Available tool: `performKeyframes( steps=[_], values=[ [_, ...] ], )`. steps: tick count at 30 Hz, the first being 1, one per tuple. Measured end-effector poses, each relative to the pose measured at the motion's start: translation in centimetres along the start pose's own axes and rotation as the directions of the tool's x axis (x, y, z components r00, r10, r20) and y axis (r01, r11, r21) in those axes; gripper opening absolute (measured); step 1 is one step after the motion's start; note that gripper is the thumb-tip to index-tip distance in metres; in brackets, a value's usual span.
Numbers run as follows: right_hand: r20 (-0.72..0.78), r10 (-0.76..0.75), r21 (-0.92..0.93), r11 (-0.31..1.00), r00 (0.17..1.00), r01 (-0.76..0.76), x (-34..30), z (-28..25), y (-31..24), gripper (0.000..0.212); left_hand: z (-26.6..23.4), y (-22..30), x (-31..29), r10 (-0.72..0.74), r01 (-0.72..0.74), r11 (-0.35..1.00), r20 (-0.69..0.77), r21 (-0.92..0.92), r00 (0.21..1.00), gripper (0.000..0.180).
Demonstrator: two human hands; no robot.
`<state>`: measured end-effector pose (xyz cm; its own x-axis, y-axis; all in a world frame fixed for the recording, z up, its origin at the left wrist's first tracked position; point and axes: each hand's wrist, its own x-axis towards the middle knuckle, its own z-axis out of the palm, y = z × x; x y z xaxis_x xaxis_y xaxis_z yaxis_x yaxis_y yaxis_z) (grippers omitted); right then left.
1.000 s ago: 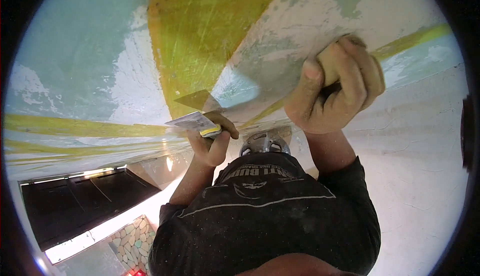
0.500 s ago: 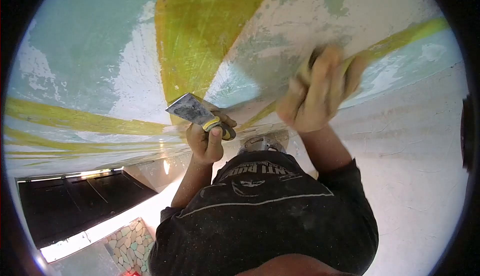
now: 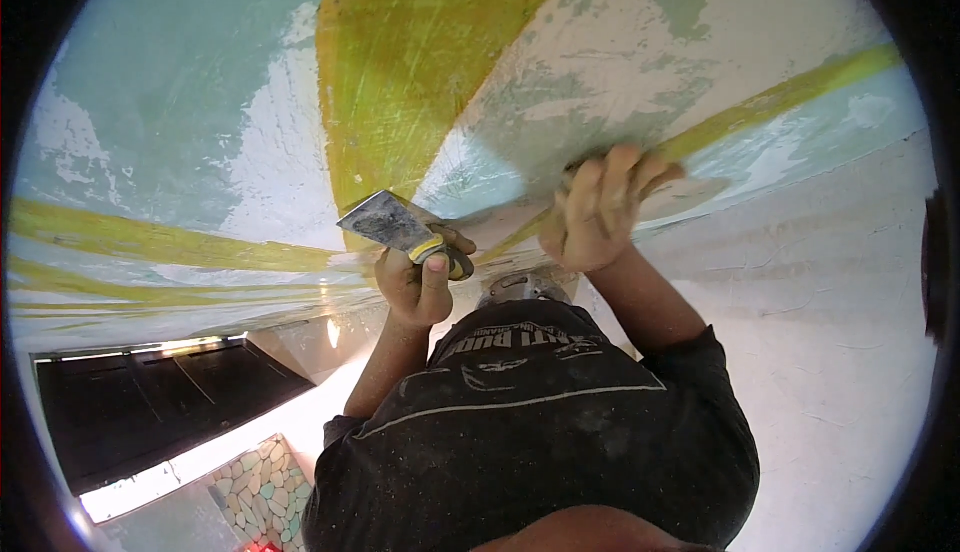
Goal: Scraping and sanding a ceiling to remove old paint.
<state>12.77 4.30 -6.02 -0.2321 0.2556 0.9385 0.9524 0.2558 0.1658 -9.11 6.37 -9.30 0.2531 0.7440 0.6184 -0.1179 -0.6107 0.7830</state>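
Note:
My left hand (image 3: 412, 290) is closed round the black-and-yellow handle of a putty knife (image 3: 388, 224). Its wide, smeared metal blade points up and to the left, in front of the painted wall (image 3: 240, 62). To the right, my right hand (image 3: 600, 207) lies against the wall with fingers bent and pressed down, somewhat blurred. A dark edge shows beside its fingertips; what it holds is mostly hidden under the fingers. Around that hand, the wall has patchy white and pale green paint, crossed by a yellow-green stripe (image 3: 780, 102).
A broad yellow-green band (image 3: 410, 62) runs down the wall's middle. Bare, pale plaster (image 3: 800, 312) spreads along the right. At the lower left are a dark panelled shutter (image 3: 160, 402) and a patch of pebble-patterned surface (image 3: 265, 492). My black shirt (image 3: 540, 432) fills the lower middle.
My right hand has moved down and a little left along the wall and is less blurred. My left hand with the putty knife has hardly moved.

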Motion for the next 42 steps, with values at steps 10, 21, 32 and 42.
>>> performKeyframes(
  steps=[10, 21, 32, 42],
  values=[
    [-0.106, 0.152, 0.149, 0.98, 0.983, -0.135, 0.0, 0.2, -0.9, 0.052, -0.6, 0.8, -1.6, -0.133, 0.131, 0.991, -0.07, -0.03, 0.989, 0.047],
    [-0.209, 0.007, 0.065, 0.998, 0.978, 0.007, 7.1, -0.9, 1.6, 0.05, -1.3, -0.3, -1.6, -0.135, 0.134, 0.991, -0.08, -0.019, 0.988, 0.045],
    [-0.074, 0.101, 0.068, 0.993, 0.992, -0.097, 2.9, -0.2, -0.2, 0.058, -1.0, -0.9, -1.6, -0.026, 0.03, 0.999, -0.127, 0.03, 0.992, 0.047],
    [0.047, 0.172, 0.091, 0.98, 0.984, -0.175, -3.4, 0.9, -3.0, 0.043, -1.0, 0.0, -1.0, -0.044, 0.045, 0.999, -0.05, 0.016, 0.998, 0.047]
  ],
)
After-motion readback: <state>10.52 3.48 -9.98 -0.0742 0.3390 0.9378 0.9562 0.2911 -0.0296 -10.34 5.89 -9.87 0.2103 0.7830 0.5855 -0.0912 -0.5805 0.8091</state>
